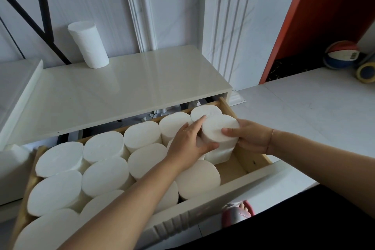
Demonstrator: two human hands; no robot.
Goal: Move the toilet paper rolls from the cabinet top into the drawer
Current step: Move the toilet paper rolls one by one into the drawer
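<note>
Open drawer (263, 176) pulled out below the cabinet top (132, 91), both hands on one toilet paper roll at its right end.

The cabinet top is a broad glossy slab whose front edge overhangs the back of the drawer. One lone roll (88, 44) stands upright on it at the back left, near the wall. The drawer holds upright packed rolls (105, 174), touching in rows from its left wall across to the right. A patch of bare wooden bottom (233, 168) shows in the front right corner. The held roll (220, 128) stands upright above that corner, just beside the right wall. The left hand (188, 142) grips its left side with the thumb curled beneath. The right hand (249, 138) grips its right side, fingers closed round it.
</note>
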